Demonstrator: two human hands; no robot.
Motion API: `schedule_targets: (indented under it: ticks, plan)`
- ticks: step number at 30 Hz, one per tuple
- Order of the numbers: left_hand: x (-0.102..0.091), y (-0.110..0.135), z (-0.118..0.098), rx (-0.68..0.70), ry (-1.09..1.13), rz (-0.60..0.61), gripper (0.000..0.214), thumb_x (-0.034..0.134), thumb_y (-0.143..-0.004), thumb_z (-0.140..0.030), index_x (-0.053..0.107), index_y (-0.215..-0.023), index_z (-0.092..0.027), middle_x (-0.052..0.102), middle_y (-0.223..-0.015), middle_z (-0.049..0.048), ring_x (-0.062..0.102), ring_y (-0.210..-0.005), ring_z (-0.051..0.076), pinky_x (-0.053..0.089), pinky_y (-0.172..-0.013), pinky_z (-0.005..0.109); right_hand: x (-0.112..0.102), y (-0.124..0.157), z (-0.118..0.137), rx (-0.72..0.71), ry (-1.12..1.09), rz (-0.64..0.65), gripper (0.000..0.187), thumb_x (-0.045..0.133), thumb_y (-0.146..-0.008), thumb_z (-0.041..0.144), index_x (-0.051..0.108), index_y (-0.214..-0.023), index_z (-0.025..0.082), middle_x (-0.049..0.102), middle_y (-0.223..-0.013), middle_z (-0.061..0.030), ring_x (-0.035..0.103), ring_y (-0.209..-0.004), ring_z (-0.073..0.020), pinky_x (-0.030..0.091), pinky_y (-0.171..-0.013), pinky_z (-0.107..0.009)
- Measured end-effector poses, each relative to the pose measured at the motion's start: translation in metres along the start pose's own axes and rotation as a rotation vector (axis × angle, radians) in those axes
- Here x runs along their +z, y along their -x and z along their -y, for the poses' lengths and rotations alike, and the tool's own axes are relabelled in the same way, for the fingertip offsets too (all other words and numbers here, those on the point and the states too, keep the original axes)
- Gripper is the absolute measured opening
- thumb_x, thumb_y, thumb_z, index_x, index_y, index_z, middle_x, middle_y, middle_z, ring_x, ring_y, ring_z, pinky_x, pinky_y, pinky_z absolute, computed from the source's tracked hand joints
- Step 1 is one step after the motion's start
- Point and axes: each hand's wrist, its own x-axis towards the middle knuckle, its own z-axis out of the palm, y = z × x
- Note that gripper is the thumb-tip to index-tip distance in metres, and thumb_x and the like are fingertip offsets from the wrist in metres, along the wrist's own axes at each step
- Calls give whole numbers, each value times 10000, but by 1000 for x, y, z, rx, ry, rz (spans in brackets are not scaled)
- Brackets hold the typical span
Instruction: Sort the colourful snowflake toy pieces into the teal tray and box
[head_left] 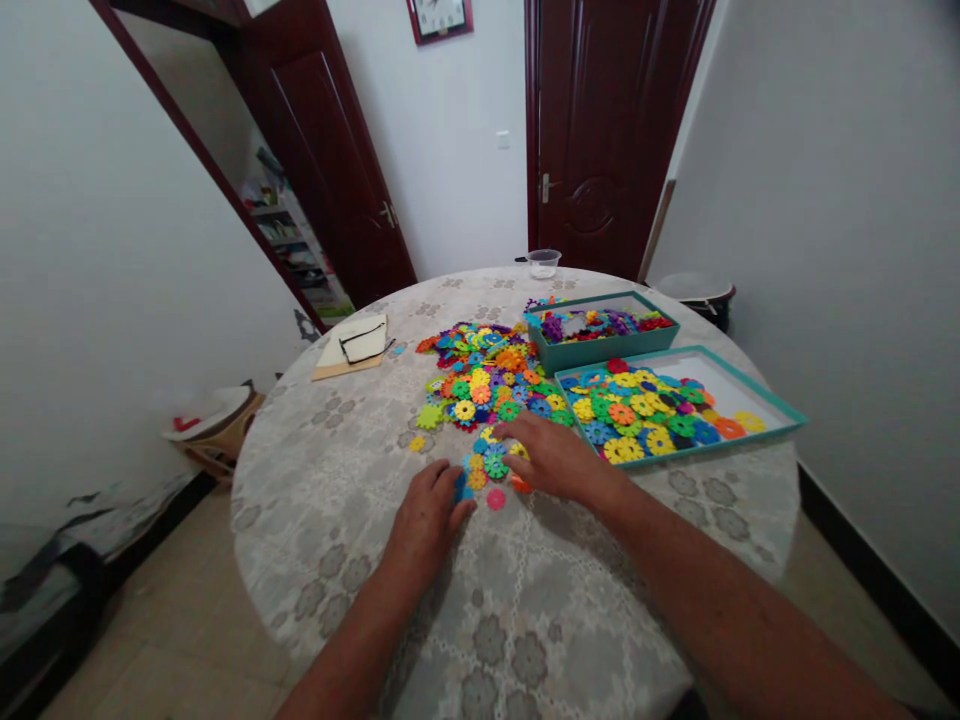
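A small cluster of flower-shaped plastic discs [493, 465], in blue, green and yellow, lies between my two hands on the table. My left hand [426, 518] rests at the cluster's left side, thumb apart from the fingers, next to blue discs [463, 488]. My right hand [553, 452] reaches over the right side, with fingers and thumb apart above yellow and orange discs. Its palm hides some discs. A pink disc [496, 499] lies flat in front of the cluster. Just behind is a large mixed heap of discs [480, 375].
A shallow teal-edged tray [757, 390] of sorted-looking discs stands at right, with a deeper teal box [600, 350] behind it. Glasses [365, 345] lie on a notebook [337, 350] at left. A clear bowl [544, 264] sits at the round table's far edge.
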Motion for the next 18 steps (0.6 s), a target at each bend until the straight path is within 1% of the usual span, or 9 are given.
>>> schedule_targets:
  ticks: [2, 4, 8, 11, 15, 18]
  plan:
    - [-7, -4, -3, -14, -46, 19, 468, 733, -888, -316, 627, -1336, -233, 605, -1422, 150, 566, -1325, 331, 473, -1138, 520, 11, 1, 9, 29, 29, 54, 420, 652, -968, 353, 607, -1355, 196, 636, -1329, -135, 620, -1186, -260, 474, -984, -349]
    - [-16, -11, -8, -49, -116, 80, 473, 768, -869, -338, 637, -1306, -214, 633, -1350, 150, 585, -1257, 327, 474, -1102, 490, 19, 0, 13, 74, 62, 91, 503, 648, -964, 392, 563, -1414, 184, 603, -1392, -161, 609, -1220, -283, 478, -993, -370]
    - [-29, -23, -18, -183, -229, 223, 362, 788, -852, -433, 690, -1094, -183, 661, -1140, 134, 623, -1029, 295, 490, -917, 402, 30, -5, 12, 139, 80, 118, 621, 650, -946, 438, 503, -1480, 155, 556, -1466, -196, 589, -1266, -322, 472, -1007, -404]
    - [-30, -30, -18, -242, -166, 267, 325, 800, -830, -400, 671, -1030, -179, 658, -1066, 108, 624, -970, 266, 462, -831, 341, 32, -8, 10, 151, 57, 125, 590, 668, -923, 447, 545, -1422, 158, 586, -1418, -185, 593, -1250, -315, 459, -1005, -391]
    - [-25, -38, -15, -292, -29, 313, 302, 795, -795, -315, 654, -1034, -196, 677, -1019, 67, 641, -923, 223, 435, -759, 286, 34, -11, 8, 163, 37, 132, 428, 696, -878, 403, 614, -1246, 201, 643, -1293, -129, 626, -1148, -272, 456, -940, -339]
    - [-22, -44, -12, -252, 2, 308, 215, 741, -798, -242, 649, -991, -210, 696, -971, 47, 644, -891, 210, 427, -740, 278, 36, -12, 6, 117, 15, 117, 381, 681, -874, 357, 614, -1220, 212, 638, -1298, -114, 622, -1138, -251, 443, -919, -318]
